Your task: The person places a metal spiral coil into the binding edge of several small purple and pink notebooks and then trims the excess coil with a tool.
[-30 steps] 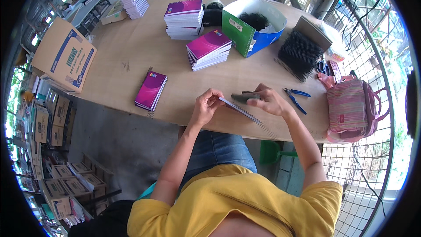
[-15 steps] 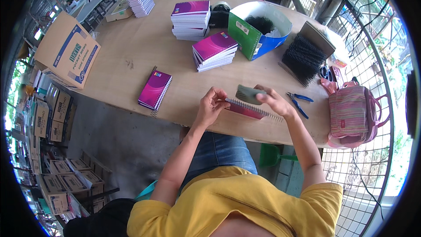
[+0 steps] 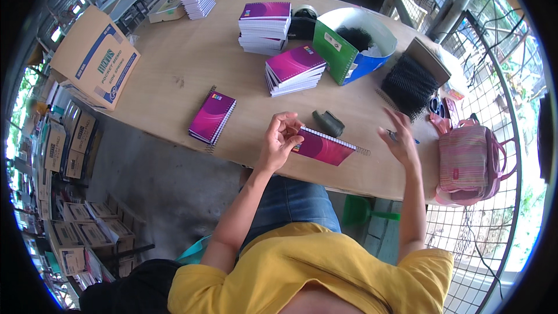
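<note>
My left hand (image 3: 282, 141) pinches the left end of a purple-pink spiral notebook (image 3: 325, 146) near the table's front edge. The notebook's wire coil runs along its far edge and sticks out past the right end. Just behind it lies a small dark green curved piece (image 3: 329, 123), let go on the table. To the right, my right hand (image 3: 401, 139) is open with fingers apart, over blue-handled pliers (image 3: 415, 140) that it mostly hides. A second purple spiral notebook (image 3: 213, 117) lies to the left, coil ends jutting out.
Behind stand notebook stacks (image 3: 295, 67) and a green-blue bin (image 3: 365, 58) with black coils. Rows of black coils (image 3: 407, 81), scissors (image 3: 436, 106) and a striped pink bag (image 3: 469, 163) line the right. A cardboard box (image 3: 96, 61) stands at the left edge.
My right hand has put down the dark green piece behind the notebook and moved right to the pliers, opening its fingers. My left hand stays at the notebook's left end.
</note>
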### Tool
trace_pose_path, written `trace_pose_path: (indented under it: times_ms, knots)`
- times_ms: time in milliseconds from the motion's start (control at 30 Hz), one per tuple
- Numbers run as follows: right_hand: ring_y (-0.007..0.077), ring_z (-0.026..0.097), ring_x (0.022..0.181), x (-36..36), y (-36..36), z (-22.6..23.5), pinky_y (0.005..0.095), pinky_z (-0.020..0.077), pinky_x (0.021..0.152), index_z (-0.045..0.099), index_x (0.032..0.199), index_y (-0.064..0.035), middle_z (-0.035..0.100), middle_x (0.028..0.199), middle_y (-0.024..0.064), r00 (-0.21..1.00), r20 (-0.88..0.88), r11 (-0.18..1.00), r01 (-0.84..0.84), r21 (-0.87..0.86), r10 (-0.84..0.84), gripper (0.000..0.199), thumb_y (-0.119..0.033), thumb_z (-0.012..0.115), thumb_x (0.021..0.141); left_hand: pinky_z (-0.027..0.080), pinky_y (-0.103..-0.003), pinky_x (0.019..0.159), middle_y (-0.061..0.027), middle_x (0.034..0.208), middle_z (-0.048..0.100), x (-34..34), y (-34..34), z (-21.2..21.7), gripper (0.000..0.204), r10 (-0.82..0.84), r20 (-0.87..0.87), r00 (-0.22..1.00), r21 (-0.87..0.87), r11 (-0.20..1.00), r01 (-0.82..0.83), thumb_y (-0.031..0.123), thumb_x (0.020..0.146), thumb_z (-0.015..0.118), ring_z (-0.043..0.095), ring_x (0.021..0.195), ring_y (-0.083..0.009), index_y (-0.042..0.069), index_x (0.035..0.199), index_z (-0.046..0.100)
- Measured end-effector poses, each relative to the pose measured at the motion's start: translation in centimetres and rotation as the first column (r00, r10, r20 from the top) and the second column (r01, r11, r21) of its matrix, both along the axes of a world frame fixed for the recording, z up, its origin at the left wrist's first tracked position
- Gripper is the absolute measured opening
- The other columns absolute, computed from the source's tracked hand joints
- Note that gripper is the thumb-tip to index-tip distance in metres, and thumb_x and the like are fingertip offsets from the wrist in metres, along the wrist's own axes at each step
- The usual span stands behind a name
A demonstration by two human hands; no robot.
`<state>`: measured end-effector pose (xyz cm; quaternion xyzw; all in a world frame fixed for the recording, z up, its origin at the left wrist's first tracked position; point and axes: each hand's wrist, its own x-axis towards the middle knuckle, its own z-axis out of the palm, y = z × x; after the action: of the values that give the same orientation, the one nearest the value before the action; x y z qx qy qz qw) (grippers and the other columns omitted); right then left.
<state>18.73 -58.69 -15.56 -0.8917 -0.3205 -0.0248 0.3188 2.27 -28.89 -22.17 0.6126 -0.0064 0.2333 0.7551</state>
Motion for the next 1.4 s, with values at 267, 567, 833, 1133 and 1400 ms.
trace_pose_path:
  times_ms: [267, 567, 833, 1133, 1400]
  knots:
    - [0.0373, 0.057, 0.11, -0.8, -7.2, -5.0, 0.0492, 0.044, 0.099, 0.056, 0.132, -0.0054, 0.058, 0.118, 0.0177, 0.864, 0.443, 0.945, 0.312, -0.096, -0.24, 0.047, -0.019, 0.071, 0.089, 0.05, -0.023, 0.083, -0.014, 0.113, 0.068, -0.5, -2.0, 3.6, 0.056, 0.051, -0.123, 0.991, -0.143, 0.987, -0.068, -0.007, 0.093, 0.063, 0.062, 0.096, -0.0088, 0.007, 0.143, 0.044]
    - [0.03, 0.068, 0.097, -6.0, 8.3, 5.1, 0.0401, 0.0538, 0.085, 0.056, 0.119, -0.002, 0.065, 0.107, 0.0158, 0.935, -0.127, 0.913, -0.283, 0.292, 0.331, 0.063, -0.016, 0.091, 0.068, 0.051, -0.023, 0.084, -0.0077, 0.102, 0.067, -0.6, -3.3, 4.7, 0.059, 0.058, -0.141, 0.988, -0.087, 0.994, -0.07, -0.008, 0.091, 0.065, 0.063, 0.097, -0.0101, 0.008, 0.144, 0.043]
    - [0.0229, 0.068, 0.085, -6.2, 10.7, 4.6, 0.0337, 0.0536, 0.076, 0.06, 0.119, -0.0028, 0.068, 0.093, 0.0106, 0.899, -0.168, 0.872, -0.324, 0.368, 0.405, 0.053, -0.013, 0.086, 0.074, 0.05, -0.025, 0.085, -0.0086, 0.1, 0.069, -1.4, -3.7, 5.6, 0.061, 0.085, -0.115, 0.99, -0.04, 0.995, -0.09, -0.006, 0.09, 0.067, 0.063, 0.094, -0.0109, 0.009, 0.144, 0.042]
    - [0.0217, 0.056, 0.109, -4.1, 8.3, 8.7, 0.0505, 0.038, 0.1, 0.069, 0.117, -0.02, 0.059, 0.111, 0.0013, 0.606, 0.669, 0.899, -0.351, -0.26, 0.43, 0.048, -0.022, 0.08, 0.07, 0.052, -0.024, 0.081, -0.0089, 0.1, 0.07, -2.0, -3.0, 6.3, 0.065, 0.057, -0.174, 0.983, -0.075, 0.995, -0.071, -0.005, 0.09, 0.068, 0.064, 0.093, -0.0102, 0.009, 0.146, 0.039]
    - [0.021, 0.059, 0.1, -3.9, 9.0, 8.3, 0.0439, 0.043, 0.092, 0.069, 0.117, -0.0188, 0.061, 0.105, 0.0009, 0.545, 0.68, 0.867, -0.384, -0.317, 0.49, 0.049, -0.024, 0.078, 0.07, 0.051, -0.022, 0.078, -0.0087, 0.099, 0.07, -2.1, -3.0, 6.7, 0.065, 0.069, -0.162, 0.984, -0.07, 0.994, -0.082, -0.006, 0.089, 0.069, 0.064, 0.09, -0.0093, 0.009, 0.145, 0.04]
